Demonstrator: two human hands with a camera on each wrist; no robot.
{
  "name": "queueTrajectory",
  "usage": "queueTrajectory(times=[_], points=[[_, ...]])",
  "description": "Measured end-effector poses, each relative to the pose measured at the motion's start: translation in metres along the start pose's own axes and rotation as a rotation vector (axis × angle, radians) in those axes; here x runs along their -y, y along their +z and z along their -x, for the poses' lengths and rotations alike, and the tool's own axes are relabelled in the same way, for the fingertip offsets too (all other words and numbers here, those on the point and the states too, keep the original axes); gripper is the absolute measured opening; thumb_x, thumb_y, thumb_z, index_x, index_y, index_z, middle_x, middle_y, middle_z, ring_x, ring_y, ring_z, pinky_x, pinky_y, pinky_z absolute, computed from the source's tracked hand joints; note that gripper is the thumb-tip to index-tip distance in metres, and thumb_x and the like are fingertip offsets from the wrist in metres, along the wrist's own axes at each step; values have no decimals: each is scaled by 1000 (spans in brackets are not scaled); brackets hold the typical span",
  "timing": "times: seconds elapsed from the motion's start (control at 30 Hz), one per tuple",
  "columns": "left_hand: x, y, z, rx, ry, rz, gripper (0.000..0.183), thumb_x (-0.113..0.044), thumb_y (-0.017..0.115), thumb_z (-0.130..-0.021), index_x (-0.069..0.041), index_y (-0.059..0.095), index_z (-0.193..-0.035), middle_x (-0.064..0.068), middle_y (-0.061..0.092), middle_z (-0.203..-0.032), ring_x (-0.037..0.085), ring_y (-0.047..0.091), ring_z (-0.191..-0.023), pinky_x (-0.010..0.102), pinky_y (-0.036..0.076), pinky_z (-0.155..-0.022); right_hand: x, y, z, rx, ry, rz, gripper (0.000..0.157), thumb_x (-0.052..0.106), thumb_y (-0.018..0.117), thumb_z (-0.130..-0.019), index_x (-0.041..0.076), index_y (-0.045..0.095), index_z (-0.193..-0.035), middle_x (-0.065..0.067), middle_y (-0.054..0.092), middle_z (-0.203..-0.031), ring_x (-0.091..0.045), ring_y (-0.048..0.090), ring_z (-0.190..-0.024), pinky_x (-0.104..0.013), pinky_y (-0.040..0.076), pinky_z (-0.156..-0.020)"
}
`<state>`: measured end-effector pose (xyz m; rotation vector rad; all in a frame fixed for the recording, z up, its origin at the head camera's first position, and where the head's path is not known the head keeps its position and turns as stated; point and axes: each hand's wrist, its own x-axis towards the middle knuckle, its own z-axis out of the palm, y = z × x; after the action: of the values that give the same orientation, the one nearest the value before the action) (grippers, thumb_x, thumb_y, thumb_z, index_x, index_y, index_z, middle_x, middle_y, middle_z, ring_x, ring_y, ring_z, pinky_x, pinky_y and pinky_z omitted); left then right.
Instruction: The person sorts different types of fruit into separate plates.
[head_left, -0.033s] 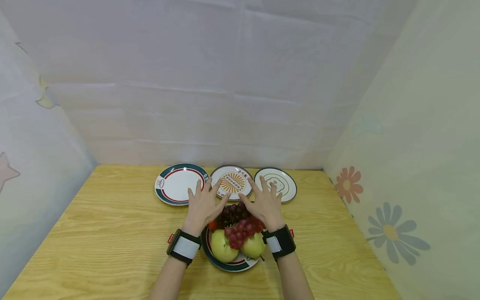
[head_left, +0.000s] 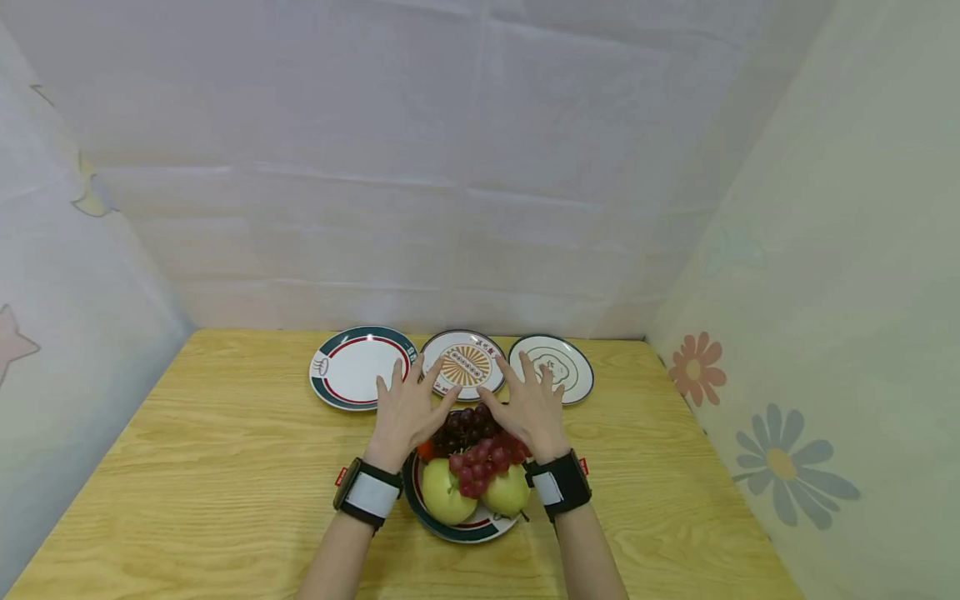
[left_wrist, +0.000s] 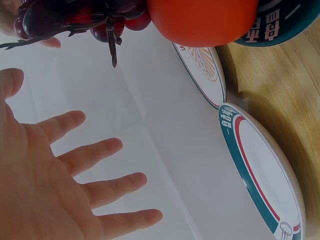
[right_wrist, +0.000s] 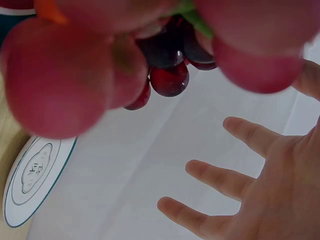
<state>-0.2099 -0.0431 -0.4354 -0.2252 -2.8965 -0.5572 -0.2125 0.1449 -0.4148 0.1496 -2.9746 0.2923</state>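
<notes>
My left hand hovers with spread, straight fingers over the back left of a fruit plate. Mirroring it on the right, my right hand also has its fingers fanned out, and nothing is held in either. On the plate, two yellow-green fruits lie in front. A bunch of pink-red grapes rests on them, with dark grapes behind. An orange-red round fruit shows in the left wrist view, mostly hidden in the head view. Pink grapes loom close in the right wrist view, above the open palm.
Along the table's back edge stand three plates: a green-rimmed oval plate at left, a sunburst-patterned plate in the middle, and a thin-rimmed white plate at right. White cloth walls enclose the wooden table behind and at both sides.
</notes>
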Motion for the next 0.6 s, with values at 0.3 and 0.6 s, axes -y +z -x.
queueTrajectory(times=[0.3,0.6], points=[[-2,-1,-3,13,17,3,64,-62,35,-90,-24,39,-141,14,38,-144,42,28,-132,64,32,-101,-5,0,-1,-1,18,-36,64,59,47,-86,25,41,-140,-16,35,-145,-47,31,-127,-72,30,-94],[-11,-4,0,36,67,35,62,-59,37,-91,-21,41,-140,15,47,-137,36,39,-127,52,40,-101,-17,0,5,16,47,-135,55,47,44,-93,15,44,-138,-23,48,-133,-47,47,-113,-60,45,-88]])
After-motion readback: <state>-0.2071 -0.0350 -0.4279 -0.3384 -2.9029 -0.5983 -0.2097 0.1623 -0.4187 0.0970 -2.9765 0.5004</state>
